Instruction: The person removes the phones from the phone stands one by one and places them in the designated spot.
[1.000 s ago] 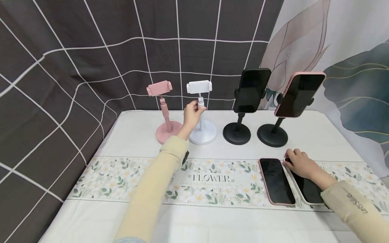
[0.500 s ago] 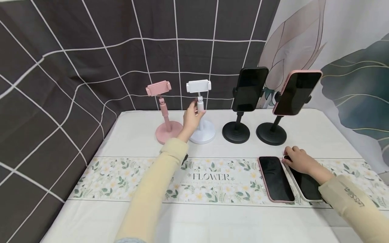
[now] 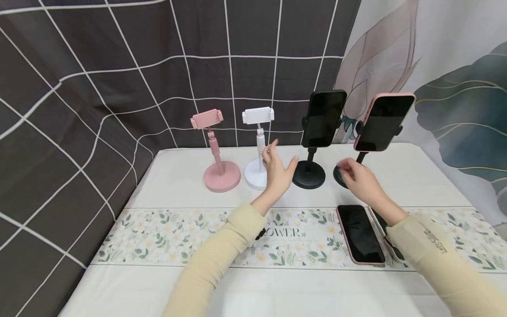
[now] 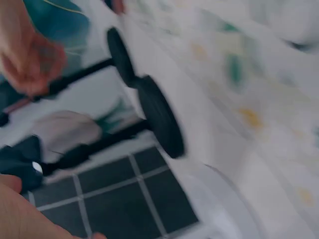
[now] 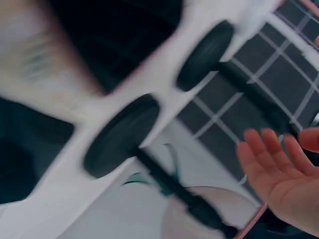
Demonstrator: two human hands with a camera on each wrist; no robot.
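Note:
My left hand [image 3: 277, 174] is raised in front of the white phone stand [image 3: 258, 116], thumb and fingers apart, holding nothing. In the head view it hides part of that stand's base. My right hand [image 3: 365, 184] hovers before the right black stand [image 5: 124, 134], fingers loosely bent and no object in them. One black stand bears a black phone [image 3: 325, 119]; the other bears a pink-edged phone [image 3: 386, 123]. On the table below lie a pink-edged phone [image 3: 361, 235] and a white-edged phone [image 3: 380, 222], the latter partly covered by my right arm.
A pink phone stand [image 3: 222, 176] with no phone in its clamp stands left of the white one. The four-legged-free round bases line the back of the white table [image 3: 178, 176]. A floral runner [image 3: 158, 237] crosses it, and a dark grid curtain [image 3: 119, 88] hangs behind.
My left hand has let go of the white stand's post and moved right and toward me. My right hand has lifted off the white-edged phone and moved forward and left.

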